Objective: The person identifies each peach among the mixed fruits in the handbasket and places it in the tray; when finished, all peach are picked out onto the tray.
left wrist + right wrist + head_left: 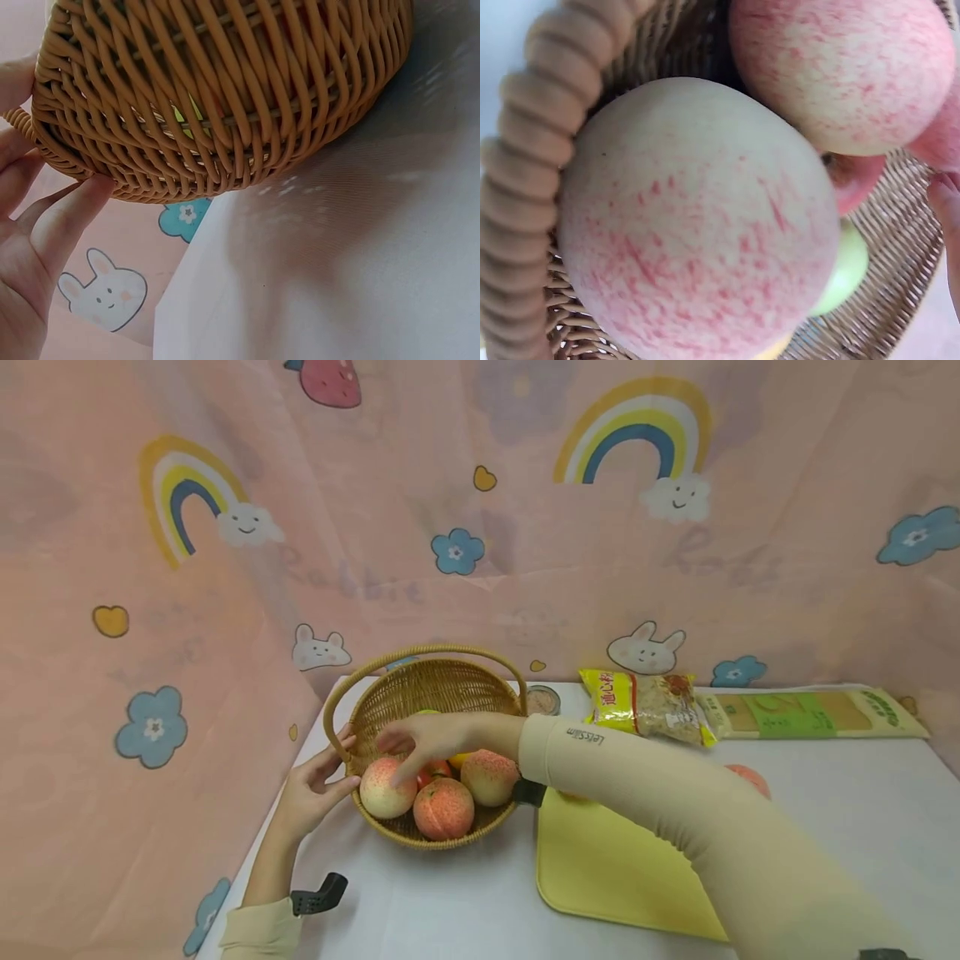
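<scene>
At its left side, by the foot of the handle, my left hand (311, 793) grips a wicker basket (435, 672). The left wrist view shows its thumb and fingers (71, 217) against the woven wall. My right hand (431, 739) reaches into the basket from the right, thumb over the pale peach (382, 793) at the left and fingers spread just behind it. A red peach (443, 810) and another peach (489, 777) lie beside it. Beneath them show a small red fruit (429, 774) and, in the right wrist view, a green fruit (844, 274).
A yellow cutting board (615, 868) lies right of the basket, partly under my right arm. Behind that arm shows another peach (748, 777). Along the back stand a small glass jar (543, 700), a yellow-labelled food bag (648, 703) and a long flat noodle pack (817, 714).
</scene>
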Demonstrator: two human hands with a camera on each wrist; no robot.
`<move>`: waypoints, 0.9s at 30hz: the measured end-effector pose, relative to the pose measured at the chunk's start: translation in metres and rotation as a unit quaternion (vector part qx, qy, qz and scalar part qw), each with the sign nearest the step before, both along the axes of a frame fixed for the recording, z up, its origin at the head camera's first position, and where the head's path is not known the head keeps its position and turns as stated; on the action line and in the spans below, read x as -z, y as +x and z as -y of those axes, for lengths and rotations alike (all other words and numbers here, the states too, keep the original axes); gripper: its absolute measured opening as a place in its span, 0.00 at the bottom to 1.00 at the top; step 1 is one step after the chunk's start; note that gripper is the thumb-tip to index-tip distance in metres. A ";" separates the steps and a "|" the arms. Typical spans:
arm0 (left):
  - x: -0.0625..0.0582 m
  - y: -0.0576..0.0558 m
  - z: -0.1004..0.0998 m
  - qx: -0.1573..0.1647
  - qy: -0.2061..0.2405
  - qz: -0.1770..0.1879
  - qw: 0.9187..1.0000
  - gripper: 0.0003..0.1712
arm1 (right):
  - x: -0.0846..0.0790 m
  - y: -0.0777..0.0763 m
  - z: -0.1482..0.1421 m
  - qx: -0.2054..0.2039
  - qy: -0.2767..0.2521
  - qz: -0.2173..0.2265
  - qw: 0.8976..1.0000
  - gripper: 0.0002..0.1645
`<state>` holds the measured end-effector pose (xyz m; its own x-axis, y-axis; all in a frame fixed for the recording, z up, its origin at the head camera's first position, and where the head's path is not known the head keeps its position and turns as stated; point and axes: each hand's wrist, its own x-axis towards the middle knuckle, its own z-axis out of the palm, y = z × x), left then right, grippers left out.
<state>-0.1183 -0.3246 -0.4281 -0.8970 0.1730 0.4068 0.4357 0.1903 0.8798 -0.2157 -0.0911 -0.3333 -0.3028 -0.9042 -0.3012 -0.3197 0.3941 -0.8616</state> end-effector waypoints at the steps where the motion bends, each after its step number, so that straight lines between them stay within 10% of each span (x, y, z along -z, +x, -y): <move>1: 0.000 0.000 0.000 0.001 0.000 0.001 1.000 0.30 | 0.002 0.000 0.001 0.002 0.006 0.006 1.000 0.42; 13: 0.000 0.000 0.000 -0.014 -0.014 0.003 1.000 0.30 | 0.013 0.003 0.011 -0.006 0.068 -0.066 0.995 0.45; 27: 0.001 -0.001 0.001 -0.003 -0.006 -0.004 1.000 0.30 | 0.010 0.006 0.003 0.036 0.019 -0.099 0.994 0.40</move>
<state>-0.1194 -0.3253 -0.4290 -0.8949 0.1730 0.4113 0.4410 0.2036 0.8741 -0.2098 -0.0936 -0.3434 -0.4232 -0.8670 -0.2629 -0.4518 0.4535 -0.7682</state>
